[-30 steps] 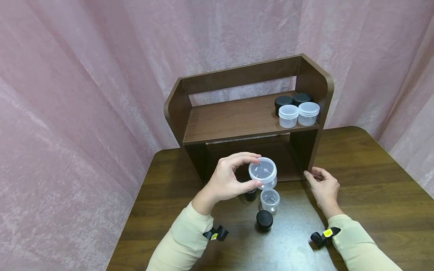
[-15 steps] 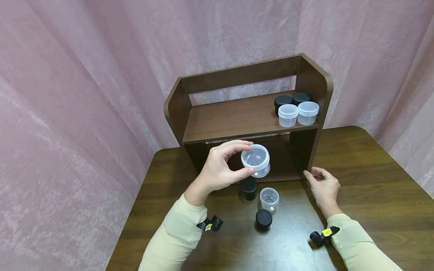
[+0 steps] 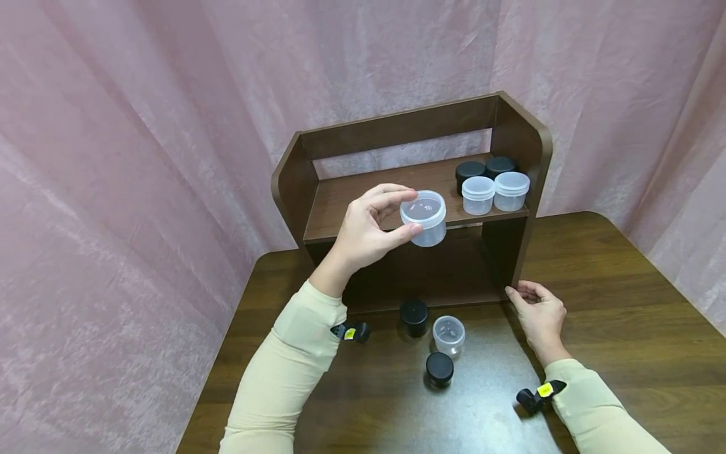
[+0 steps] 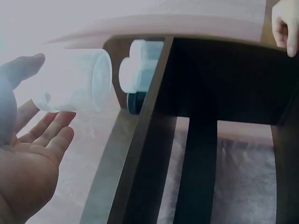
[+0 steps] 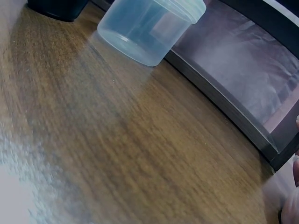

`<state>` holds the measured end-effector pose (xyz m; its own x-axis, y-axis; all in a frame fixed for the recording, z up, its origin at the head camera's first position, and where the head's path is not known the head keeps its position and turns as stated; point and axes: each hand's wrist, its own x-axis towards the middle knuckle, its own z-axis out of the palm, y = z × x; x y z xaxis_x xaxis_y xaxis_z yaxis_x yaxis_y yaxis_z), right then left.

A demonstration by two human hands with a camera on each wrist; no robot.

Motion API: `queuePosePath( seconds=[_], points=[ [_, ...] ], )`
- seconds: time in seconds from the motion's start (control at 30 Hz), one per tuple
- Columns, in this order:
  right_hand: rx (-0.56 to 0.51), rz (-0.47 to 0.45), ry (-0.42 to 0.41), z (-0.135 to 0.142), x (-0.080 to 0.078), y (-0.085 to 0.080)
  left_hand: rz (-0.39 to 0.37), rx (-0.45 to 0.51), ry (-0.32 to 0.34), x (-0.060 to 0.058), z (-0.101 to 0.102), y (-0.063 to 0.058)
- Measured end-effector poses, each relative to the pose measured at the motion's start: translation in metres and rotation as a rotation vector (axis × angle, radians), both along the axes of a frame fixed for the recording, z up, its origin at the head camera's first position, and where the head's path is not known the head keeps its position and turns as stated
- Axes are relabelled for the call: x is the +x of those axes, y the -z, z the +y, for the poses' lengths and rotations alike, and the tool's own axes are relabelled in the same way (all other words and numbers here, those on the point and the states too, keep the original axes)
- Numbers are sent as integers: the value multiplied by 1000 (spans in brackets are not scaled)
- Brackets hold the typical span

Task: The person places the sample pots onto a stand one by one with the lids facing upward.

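My left hand pinches a clear plastic jar with a translucent lid between thumb and fingers. It holds the jar upright in the air before the upper board of the brown wooden shelf. In the left wrist view this jar looks sideways, with the thumb on one side and fingers on the other. My right hand grips the lower front corner of the shelf's right side panel, thumb at the front and fingers along the outside. Only bits of its fingers show in the right wrist view.
Two black-lidded jars and two clear jars stand grouped at the upper board's right end. On the table, before the shelf, are two black jars and one clear jar. Pink curtains hang behind.
My left hand has lifted the clear jar up and slightly left, from low before the lower compartment to the upper board's height. My right hand stays at the shelf's corner.
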<state>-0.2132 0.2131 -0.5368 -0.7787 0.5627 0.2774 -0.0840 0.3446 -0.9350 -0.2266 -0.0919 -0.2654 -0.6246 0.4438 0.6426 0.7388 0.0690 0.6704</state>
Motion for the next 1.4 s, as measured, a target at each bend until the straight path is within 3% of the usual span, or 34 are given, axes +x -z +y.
queuePosePath(
  seconds=[0.23, 0.5, 0.6, 0.8, 1.07, 1.17, 1.4],
  points=[
    [-11, 2, -2, 0, 0, 1, -48, -89, -121, -36, 14, -9],
    [-5, 34, -13, -1, 0, 1, -267, -112, -249, -70, 28, -8],
    [-1, 29, -12, -2, 1, 1, -332, -87, -257, -78, 32, -5],
    [-8, 36, -14, -6, 2, 1, -398, -36, -230, -85, 35, 3],
    [-35, 46, -32, -6, 4, -2, -446, 59, -162, -84, 40, 11],
    [-39, 46, -34, -4, 5, -3, -446, 66, -135, -84, 41, 12],
    [-16, 26, -34, -2, 6, -4, -435, 40, -145, -84, 43, 11]
  ],
)
